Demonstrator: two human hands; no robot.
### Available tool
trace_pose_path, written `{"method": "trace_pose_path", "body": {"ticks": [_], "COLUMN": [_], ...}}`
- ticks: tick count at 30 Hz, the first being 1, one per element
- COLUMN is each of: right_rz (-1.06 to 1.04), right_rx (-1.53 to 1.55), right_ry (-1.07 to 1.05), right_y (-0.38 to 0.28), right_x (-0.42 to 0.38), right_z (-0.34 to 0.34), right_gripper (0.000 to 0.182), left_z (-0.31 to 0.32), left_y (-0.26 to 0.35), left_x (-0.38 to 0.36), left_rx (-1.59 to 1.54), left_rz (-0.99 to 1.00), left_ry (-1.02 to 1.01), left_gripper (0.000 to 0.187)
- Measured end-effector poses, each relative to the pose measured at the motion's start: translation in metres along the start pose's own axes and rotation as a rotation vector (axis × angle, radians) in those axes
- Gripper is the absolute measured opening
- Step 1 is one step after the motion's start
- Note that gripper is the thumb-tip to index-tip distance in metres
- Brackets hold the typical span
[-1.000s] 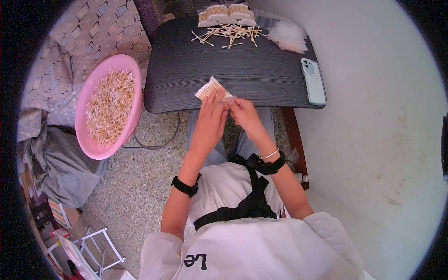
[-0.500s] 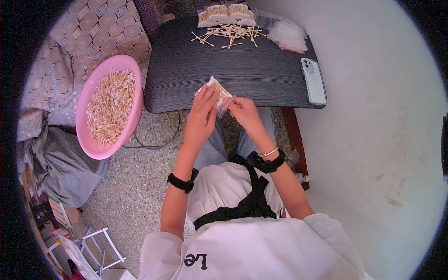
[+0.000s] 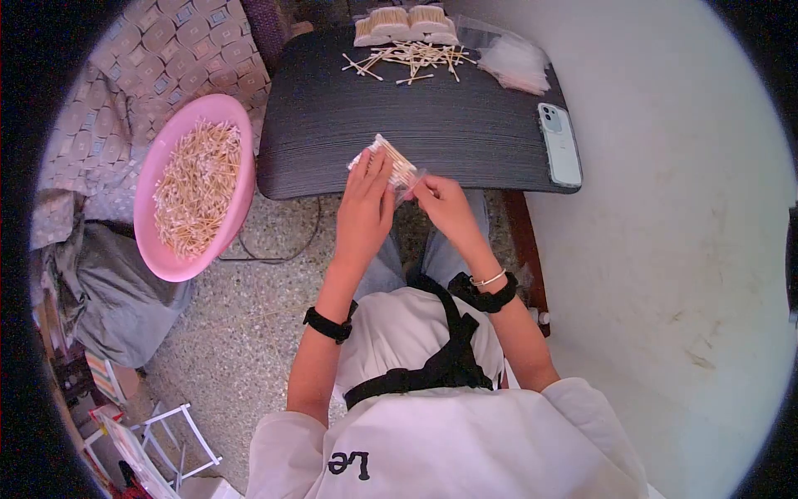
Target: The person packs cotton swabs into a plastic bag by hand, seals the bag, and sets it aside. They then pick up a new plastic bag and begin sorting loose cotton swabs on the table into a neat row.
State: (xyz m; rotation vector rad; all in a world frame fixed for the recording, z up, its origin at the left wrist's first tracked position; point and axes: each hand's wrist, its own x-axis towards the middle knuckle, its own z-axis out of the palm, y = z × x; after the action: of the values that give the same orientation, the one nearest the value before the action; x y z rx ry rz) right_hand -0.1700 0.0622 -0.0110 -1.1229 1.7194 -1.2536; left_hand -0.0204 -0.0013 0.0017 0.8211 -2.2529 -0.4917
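At the table's near edge, a bundle of cotton swabs (image 3: pixel 401 163) lies slanted, white tips showing at its upper left end. My left hand (image 3: pixel 366 195) is laid over the bundle's left part with fingers close together, holding it. A clear plastic bag (image 3: pixel 406 188) is at the bundle's lower right end; how far the swabs sit inside it is hard to see. My right hand (image 3: pixel 445 204) pinches the bag's edge between thumb and fingers. Loose cotton swabs (image 3: pixel 411 56) are scattered further back on the dark table (image 3: pixel 332 108).
Several packed swab bundles (image 3: pixel 407 25) stand at the table's back edge. Beside them lies a stack of clear bags (image 3: pixel 514 65). A phone (image 3: pixel 559 145) rests at the right edge. Left of the table is a pink basin (image 3: pixel 245 187) full of swabs. A white wall (image 3: pixel 665 166) rises on the right.
My right hand has shifted slightly right and down with the bag's edge. My left hand has moved a little to the right and still covers the swabs.
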Motion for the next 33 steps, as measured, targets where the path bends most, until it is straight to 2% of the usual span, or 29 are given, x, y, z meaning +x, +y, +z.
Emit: {"method": "trace_pose_path", "body": {"ticks": [11,17,20,23,29,33], "right_rz": [-0.042,0.08,0.235,0.237,0.026,0.024], "right_rx": [-0.051,0.048,0.167,0.166,-0.18,-0.153], "right_ry": [-0.055,-0.087,-0.148,-0.166,-0.198,-0.286], "right_y": [0.003,-0.01,-0.018,-0.015,-0.008,-0.004], "right_x": [0.015,0.006,-0.002,-0.004,0.012,0.02], "right_z": [0.0,-0.005,-0.01,-0.013,-0.011,-0.012], "right_gripper": [0.025,0.026,0.029,0.034,0.037,0.038], "left_z": [-0.001,-0.002,-0.004,-0.003,-0.003,-0.002], "left_y": [-0.006,-0.003,-0.002,-0.001,-0.002,-0.003], "left_x": [0.0,0.0,0.001,0.001,0.001,0.001], "left_rx": [0.016,0.043,0.048,0.047,0.061,0.062], "left_rz": [0.028,0.01,0.012,0.024,0.036,0.038], "left_ry": [-0.02,-0.033,-0.035,-0.031,-0.036,-0.032], "left_gripper": [0.04,0.04,0.04,0.041,0.042,0.042]}}
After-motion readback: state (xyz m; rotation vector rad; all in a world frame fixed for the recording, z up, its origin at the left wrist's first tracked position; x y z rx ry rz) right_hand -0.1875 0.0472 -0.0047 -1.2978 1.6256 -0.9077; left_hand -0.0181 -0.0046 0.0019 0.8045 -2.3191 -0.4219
